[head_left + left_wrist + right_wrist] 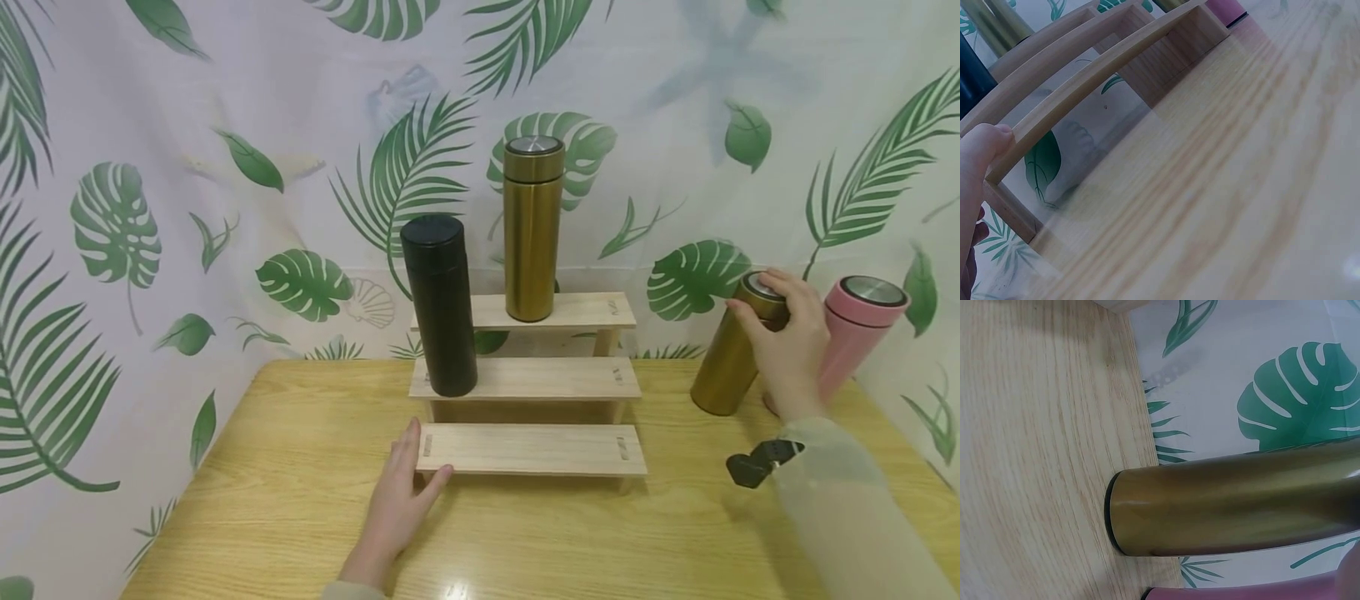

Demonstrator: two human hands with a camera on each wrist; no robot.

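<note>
My right hand [791, 342] grips a gold thermos flask [723, 358] round its lid, thumb on the left side and fingers over the top. In the right wrist view, that flask's dark base [1111, 512] is right at the tabletop. A pink flask [858, 333] stands just beyond it, partly hidden by the hand. My left hand [401, 492] holds the front left corner of a three-step wooden stand [532, 450], with the thumb [996, 139] on the lowest board's edge. A black flask [442, 308] is on the middle step, and another gold flask [532, 233] on the top step.
The stand sits on a wood-grain table [262, 500]. Behind and at both sides hangs a white cloth [300, 225] printed with green leaves. A black strap [757, 462] is round my right wrist.
</note>
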